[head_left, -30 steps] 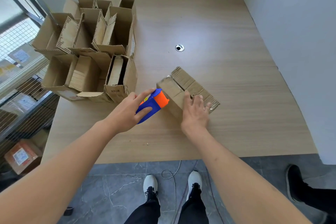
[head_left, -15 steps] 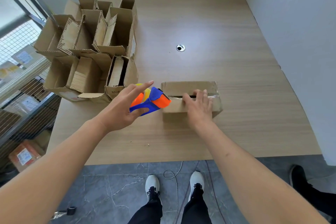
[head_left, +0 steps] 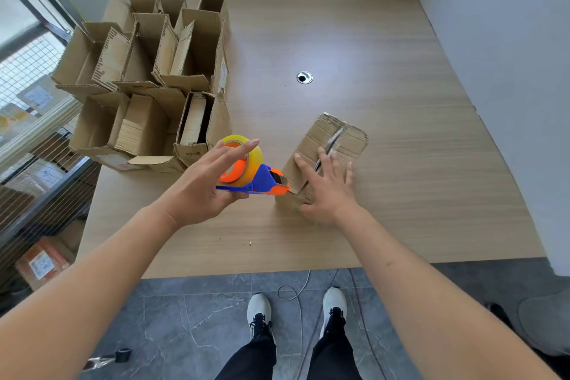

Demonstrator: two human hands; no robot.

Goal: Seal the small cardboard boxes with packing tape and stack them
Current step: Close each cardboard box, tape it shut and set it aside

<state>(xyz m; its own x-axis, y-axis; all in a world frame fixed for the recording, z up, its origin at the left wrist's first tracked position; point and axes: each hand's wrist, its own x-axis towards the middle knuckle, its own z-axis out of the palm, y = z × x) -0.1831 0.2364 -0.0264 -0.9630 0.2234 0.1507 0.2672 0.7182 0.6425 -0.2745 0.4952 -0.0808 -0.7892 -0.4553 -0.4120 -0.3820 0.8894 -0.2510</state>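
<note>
Cardboard fills the middle of the frame: one small closed box [head_left: 330, 148] lies on the wooden table [head_left: 385, 40], turned at an angle so that its far end points to the upper right. A strip of clear tape [head_left: 334, 139] glints along the seam of its top face. The right hand [head_left: 327, 188] lies flat on the near end of this box, fingers spread and straight, pressing down on the flaps without curling round anything.

Just left of it, the left hand [head_left: 200, 188] holds a tape dispenser [head_left: 253, 176] with a blue and orange body and a yellowish roll of tape. The thumb and palm grip it from below while the fingers stretch out straight over the roll. The nose of the dispenser touches, or nearly touches, the near left corner of the box; which of the two cannot be told.

In the upper left of the frame a cluster of open boxes [head_left: 148, 71] stands on the table with flaps up, well apart from the closed one. A round cable hole [head_left: 304, 77] sits in the tabletop above the centre. At the bottom of the frame, white shoes [head_left: 260, 308] stand on grey floor tiles, with a thin cable [head_left: 296, 290] looped between them.
</note>
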